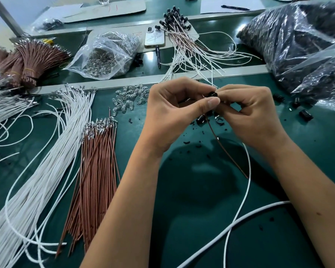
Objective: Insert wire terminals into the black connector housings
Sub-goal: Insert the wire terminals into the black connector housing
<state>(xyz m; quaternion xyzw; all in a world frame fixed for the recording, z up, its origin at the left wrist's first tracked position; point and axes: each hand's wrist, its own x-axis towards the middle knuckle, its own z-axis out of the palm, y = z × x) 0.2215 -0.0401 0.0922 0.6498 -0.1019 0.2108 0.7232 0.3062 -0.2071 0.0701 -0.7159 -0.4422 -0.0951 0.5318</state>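
Note:
Over the middle of the green table, my left hand [174, 107] and my right hand [248, 111] meet fingertip to fingertip around a small black connector housing [213, 94]. Both pinch it. A brown wire [226, 149] hangs down from the housing toward me, and a thin white wire [247, 182] curves down beside it. The terminals inside the housing are hidden by my fingers. Loose black housings [306, 115] lie to the right of my hands.
Left of my arms lie a fan of white wires [52, 151] and a bundle of brown wires [97, 171]. Small clear bulbs [130, 99] sit behind. Finished assemblies [184, 35], a phone [155, 36], a bag of bulbs [104, 55] and bags of black parts [302, 39] lie farther back.

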